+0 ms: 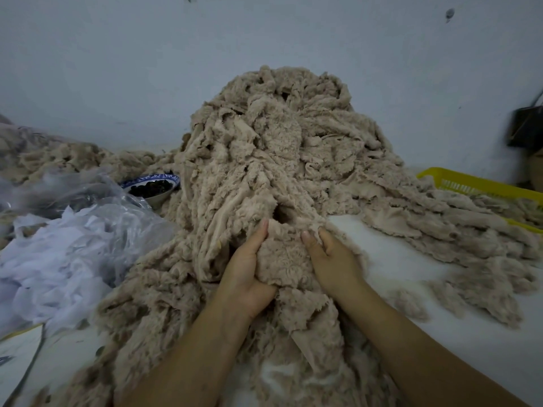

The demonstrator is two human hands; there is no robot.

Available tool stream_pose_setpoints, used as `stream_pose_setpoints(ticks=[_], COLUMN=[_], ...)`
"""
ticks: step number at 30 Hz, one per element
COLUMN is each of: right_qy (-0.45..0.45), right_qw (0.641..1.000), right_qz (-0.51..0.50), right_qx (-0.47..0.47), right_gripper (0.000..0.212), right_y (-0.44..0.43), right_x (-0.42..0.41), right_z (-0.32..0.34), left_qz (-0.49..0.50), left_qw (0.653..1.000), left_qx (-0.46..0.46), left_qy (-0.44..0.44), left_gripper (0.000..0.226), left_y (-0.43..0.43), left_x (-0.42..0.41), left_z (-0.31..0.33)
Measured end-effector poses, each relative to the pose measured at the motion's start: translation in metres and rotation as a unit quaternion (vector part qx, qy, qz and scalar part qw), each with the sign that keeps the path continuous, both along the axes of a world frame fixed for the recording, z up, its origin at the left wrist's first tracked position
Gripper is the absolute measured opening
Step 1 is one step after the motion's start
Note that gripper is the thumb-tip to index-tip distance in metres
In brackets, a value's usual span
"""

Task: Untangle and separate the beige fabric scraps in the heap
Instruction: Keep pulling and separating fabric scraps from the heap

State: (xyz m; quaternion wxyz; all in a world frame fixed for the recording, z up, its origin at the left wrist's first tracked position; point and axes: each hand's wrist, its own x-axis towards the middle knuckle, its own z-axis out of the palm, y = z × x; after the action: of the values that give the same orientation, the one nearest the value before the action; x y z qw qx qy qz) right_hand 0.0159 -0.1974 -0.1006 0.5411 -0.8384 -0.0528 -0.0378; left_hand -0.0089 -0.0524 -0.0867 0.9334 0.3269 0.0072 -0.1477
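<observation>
Nearest the viewer, two bare forearms reach forward over a white table (411,274) strewn with fleecy beige strips. Between the hands lies one plush beige scrap (282,259), bunched into a rounded wad.

Left hand (249,271): palm turned inward, thumb extended up along the scrap's left edge, fingers curled under its lower fold, gripping it. Right hand (332,257): thumb pressed onto the scrap's right edge, fingers curled and partly buried in the pile, likewise gripping. The hands sit close together, and the scrap touches both.

Beneath and beside the wrists, further scraps trail toward the viewer, some showing a smooth backing. Directly beyond the fingertips rises the heap (279,142), a tall tangled mound of the same beige fabric, with a dark hollow just above the held scrap.

Right of the right hand, long strips (470,245) fan from the heap across the table and onto a yellow plastic basket (470,185). Left of the left hand, a clear plastic bag (88,207) holds white fabric (53,259). Beyond the bag stands a blue-and-white bowl (160,177) of small dark pieces, just beside the heap's base.

Farther left, more beige scraps (58,157) lie against a pale wall (117,69). Far right, a dark object (526,127) appears against the same wall, too blurred to identify.
</observation>
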Motion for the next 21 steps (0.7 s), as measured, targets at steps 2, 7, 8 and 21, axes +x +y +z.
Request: stream_pose_setpoints(ticks=[2,7,8,21], right_qy=[0.003,0.002,0.008,0.025], right_qw=[1.0,0.996,0.994,0.986], right_qz=[-0.018,-0.031,-0.033,-0.012], right_qx=[0.006,0.08,0.108,0.163], right_gripper=[0.066,0.07,0.071,0.074], right_y=[-0.005,-0.009,-0.01,-0.003], right_x=[0.004,0.003,0.003,-0.002], right_z=[0.001,0.0,0.0,-0.001], left_qz=[0.017,0.032,0.03,0.016], left_qw=[1.0,0.999,0.999,1.0], left_qx=[-0.007,-0.011,-0.004,0.027], left_qy=[-0.008,-0.019,-0.016,0.001], left_gripper=[0.039,0.043,0.043,0.039], left_y=[0.001,0.006,0.005,0.001], left_x=[0.0,0.002,0.001,-0.003], left_z=[-0.003,-0.002,-0.001,-0.006])
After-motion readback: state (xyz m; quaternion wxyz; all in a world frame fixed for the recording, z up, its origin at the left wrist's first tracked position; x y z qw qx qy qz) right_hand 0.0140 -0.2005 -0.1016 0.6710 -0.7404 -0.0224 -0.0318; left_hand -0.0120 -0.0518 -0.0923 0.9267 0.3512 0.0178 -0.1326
